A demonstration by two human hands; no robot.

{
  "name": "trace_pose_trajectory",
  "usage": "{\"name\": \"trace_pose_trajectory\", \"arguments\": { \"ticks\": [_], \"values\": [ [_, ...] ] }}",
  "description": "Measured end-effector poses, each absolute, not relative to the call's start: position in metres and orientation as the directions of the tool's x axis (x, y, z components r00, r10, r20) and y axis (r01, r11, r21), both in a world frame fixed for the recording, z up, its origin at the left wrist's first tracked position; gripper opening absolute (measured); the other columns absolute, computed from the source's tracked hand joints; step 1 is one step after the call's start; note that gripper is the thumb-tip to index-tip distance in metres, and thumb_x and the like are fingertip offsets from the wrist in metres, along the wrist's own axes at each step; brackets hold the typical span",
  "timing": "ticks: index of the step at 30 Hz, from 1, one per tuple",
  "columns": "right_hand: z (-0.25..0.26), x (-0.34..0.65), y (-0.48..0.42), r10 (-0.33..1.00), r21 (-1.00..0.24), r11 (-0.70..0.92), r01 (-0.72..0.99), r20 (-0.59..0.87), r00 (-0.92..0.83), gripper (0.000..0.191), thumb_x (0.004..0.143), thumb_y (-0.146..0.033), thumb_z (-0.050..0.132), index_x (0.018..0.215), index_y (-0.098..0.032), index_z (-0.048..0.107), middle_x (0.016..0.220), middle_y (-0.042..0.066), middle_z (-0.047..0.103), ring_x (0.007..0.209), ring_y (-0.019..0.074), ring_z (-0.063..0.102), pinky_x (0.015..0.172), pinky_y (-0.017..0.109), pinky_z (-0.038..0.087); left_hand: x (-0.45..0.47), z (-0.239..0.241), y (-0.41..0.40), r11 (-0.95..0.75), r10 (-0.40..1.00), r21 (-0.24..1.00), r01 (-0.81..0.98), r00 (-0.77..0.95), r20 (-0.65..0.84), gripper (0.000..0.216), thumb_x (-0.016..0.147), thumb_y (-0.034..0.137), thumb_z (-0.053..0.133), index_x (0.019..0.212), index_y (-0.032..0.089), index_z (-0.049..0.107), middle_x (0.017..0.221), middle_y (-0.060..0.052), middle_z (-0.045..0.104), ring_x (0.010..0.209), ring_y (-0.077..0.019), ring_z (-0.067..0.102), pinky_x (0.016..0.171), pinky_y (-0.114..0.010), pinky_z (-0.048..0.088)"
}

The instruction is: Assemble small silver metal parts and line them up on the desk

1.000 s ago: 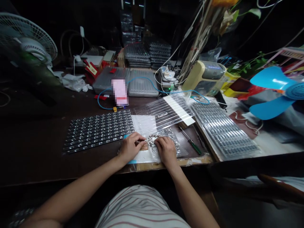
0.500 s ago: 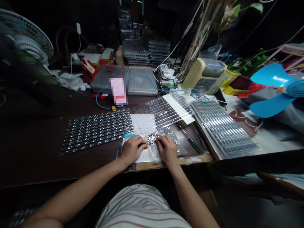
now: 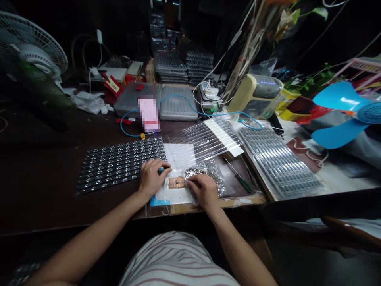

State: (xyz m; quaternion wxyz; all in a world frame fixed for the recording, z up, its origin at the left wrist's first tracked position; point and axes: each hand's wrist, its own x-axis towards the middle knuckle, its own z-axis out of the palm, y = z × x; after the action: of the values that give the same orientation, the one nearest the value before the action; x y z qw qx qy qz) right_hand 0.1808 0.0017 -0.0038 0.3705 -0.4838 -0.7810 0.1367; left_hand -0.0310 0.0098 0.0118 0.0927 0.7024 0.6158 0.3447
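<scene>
My left hand (image 3: 152, 178) is at the right end of the dark strips, with its fingers curled and their tips close to the thumb. A bit of blue shows between them; whether it is held or lies beneath, I cannot tell. My right hand (image 3: 205, 190) is pinched at the right end of a small brown block (image 3: 176, 182); anything between its fingertips is too small to make out. The block has small dark spots on top and lies on a white sheet (image 3: 175, 196) with a blue corner. Beside the right hand, small shiny metal parts (image 3: 195, 171) fill a clear plastic bag (image 3: 220, 180).
Rows of dark strips with shiny round parts (image 3: 122, 163) lie left. Clear plastic tubes (image 3: 205, 139) lie behind the hands under a white strip (image 3: 223, 137). A green-handled screwdriver (image 3: 244, 182) and a tray of clear strips (image 3: 279, 161) are right, near a blue fan (image 3: 342, 115).
My left hand has moved left and away from the middle, so the brown block now shows. My right hand has shifted slightly left and down, toward the block's end.
</scene>
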Motion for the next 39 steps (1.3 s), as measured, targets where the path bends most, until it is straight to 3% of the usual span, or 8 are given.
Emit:
{"name": "trace_pose_trajectory", "arguments": {
  "ticks": [4, 12, 21, 27, 30, 33, 36, 39],
  "values": [
    [0.0, 0.159, 0.0, 0.853, -0.525, 0.51, 0.681, 0.41, -0.322, 0.008, 0.082, -0.032, 0.067, 0.079, -0.025, 0.069, 0.084, 0.0, 0.068, 0.08, 0.0165, 0.056, 0.073, 0.031, 0.036, -0.054, 0.011, 0.011, -0.126, 0.93, 0.438, 0.89, -0.048, 0.363, 0.008, 0.077, 0.032, 0.067, 0.081, 0.027, 0.071, 0.094, -0.003, 0.065, 0.092, -0.0243, 0.053, 0.081, -0.039, 0.034],
    [-0.006, 0.143, 0.0, 0.845, -0.449, 0.521, 0.726, 0.391, -0.365, 0.011, 0.086, -0.034, 0.062, 0.085, -0.03, 0.072, 0.088, 0.001, 0.066, 0.082, 0.017, 0.051, 0.073, 0.032, 0.033, -0.075, 0.01, -0.005, -0.092, 0.924, 0.372, 0.924, -0.06, 0.379, 0.013, 0.081, 0.031, 0.06, 0.083, 0.027, 0.072, 0.098, -0.004, 0.063, 0.093, -0.0244, 0.052, 0.081, -0.039, 0.033],
    [0.008, 0.185, -0.002, 0.893, -0.236, 0.408, 0.882, 0.304, -0.332, 0.032, 0.083, -0.03, 0.065, 0.115, -0.025, 0.062, 0.115, 0.006, 0.06, 0.098, 0.0232, 0.05, 0.077, 0.035, 0.039, 0.002, 0.037, 0.089, -0.373, 0.897, 0.418, 0.828, 0.208, 0.39, 0.014, 0.084, 0.028, 0.057, 0.085, 0.022, 0.069, 0.093, -0.004, 0.067, 0.091, -0.0209, 0.057, 0.086, -0.037, 0.035],
    [-0.006, 0.197, -0.006, 0.91, -0.325, 0.364, 0.873, 0.324, -0.259, 0.006, 0.086, -0.024, 0.061, 0.089, -0.023, 0.066, 0.086, 0.004, 0.061, 0.081, 0.0171, 0.054, 0.07, 0.028, 0.041, 0.065, 0.036, 0.144, -0.297, 0.944, 0.532, 0.793, 0.16, 0.288, 0.013, 0.078, 0.031, 0.065, 0.08, 0.019, 0.069, 0.09, -0.008, 0.069, 0.087, -0.0229, 0.061, 0.078, -0.033, 0.04],
    [-0.011, 0.193, -0.001, 0.895, -0.376, 0.377, 0.847, 0.382, -0.229, 0.008, 0.088, -0.024, 0.058, 0.085, -0.022, 0.065, 0.084, 0.003, 0.061, 0.078, 0.0159, 0.055, 0.07, 0.027, 0.042, 0.058, 0.036, 0.141, -0.261, 0.955, 0.567, 0.781, 0.124, 0.27, 0.015, 0.08, 0.032, 0.063, 0.077, 0.019, 0.068, 0.08, -0.007, 0.069, 0.077, -0.0207, 0.062, 0.07, -0.031, 0.043],
    [-0.011, 0.191, 0.003, 0.878, -0.409, 0.402, 0.819, 0.425, -0.219, 0.009, 0.088, -0.023, 0.056, 0.087, -0.022, 0.065, 0.086, 0.004, 0.061, 0.078, 0.016, 0.056, 0.072, 0.028, 0.042, 0.029, 0.036, 0.12, -0.272, 0.96, 0.721, 0.637, 0.131, 0.246, 0.016, 0.08, 0.031, 0.061, 0.087, 0.018, 0.066, 0.08, -0.005, 0.069, 0.072, -0.0172, 0.063, 0.067, -0.028, 0.046],
    [-0.01, 0.191, 0.005, 0.877, -0.473, 0.41, 0.78, 0.439, -0.194, 0.011, 0.087, -0.018, 0.053, 0.088, -0.021, 0.064, 0.086, 0.004, 0.061, 0.08, 0.0166, 0.056, 0.074, 0.028, 0.043, -0.006, 0.034, 0.083, -0.193, 0.971, 0.9, 0.391, 0.209, 0.118, 0.029, 0.085, 0.03, 0.051, 0.11, 0.018, 0.06, 0.084, -0.004, 0.067, 0.062, -0.0127, 0.062, 0.057, -0.024, 0.048],
    [-0.009, 0.193, 0.004, 0.886, -0.545, 0.401, 0.736, 0.434, -0.162, 0.016, 0.084, -0.012, 0.05, 0.087, -0.02, 0.062, 0.085, 0.005, 0.06, 0.081, 0.0171, 0.057, 0.074, 0.028, 0.044, -0.031, 0.027, 0.042, -0.083, 0.974, 0.927, 0.367, 0.227, -0.003, 0.028, 0.086, 0.031, 0.049, 0.106, 0.017, 0.062, 0.083, -0.004, 0.066, 0.056, -0.0108, 0.058, 0.052, -0.023, 0.047]
  ]
}}
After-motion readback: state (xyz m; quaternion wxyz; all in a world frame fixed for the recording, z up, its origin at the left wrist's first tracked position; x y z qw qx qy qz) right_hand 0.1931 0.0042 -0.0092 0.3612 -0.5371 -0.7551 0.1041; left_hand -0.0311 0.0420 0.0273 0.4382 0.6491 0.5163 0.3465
